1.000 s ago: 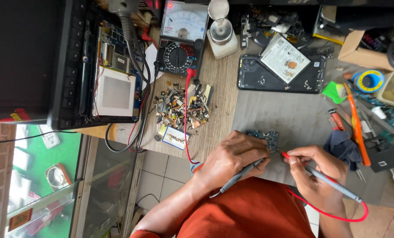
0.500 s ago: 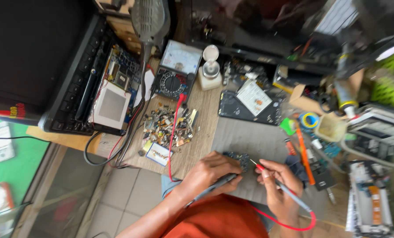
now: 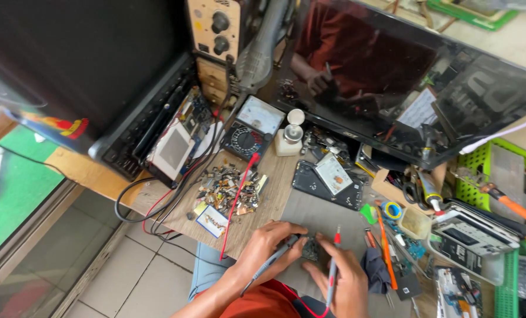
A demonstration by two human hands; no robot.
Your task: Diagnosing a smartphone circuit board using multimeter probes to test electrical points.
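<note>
The left hand [image 3: 269,242] pinches a dark probe [image 3: 270,263]; its tip meets a small circuit board [image 3: 310,248] lying flat on the counter [image 3: 310,215] (light, stiff, probably easy to break; hold it by its edges); the right hand [image 3: 344,275] grips a red probe [image 3: 333,265].

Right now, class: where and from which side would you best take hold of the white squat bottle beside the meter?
Grip the white bottle round its squat body, probably from the near side: it stands upright, and the analog meter crowds its left.
</note>
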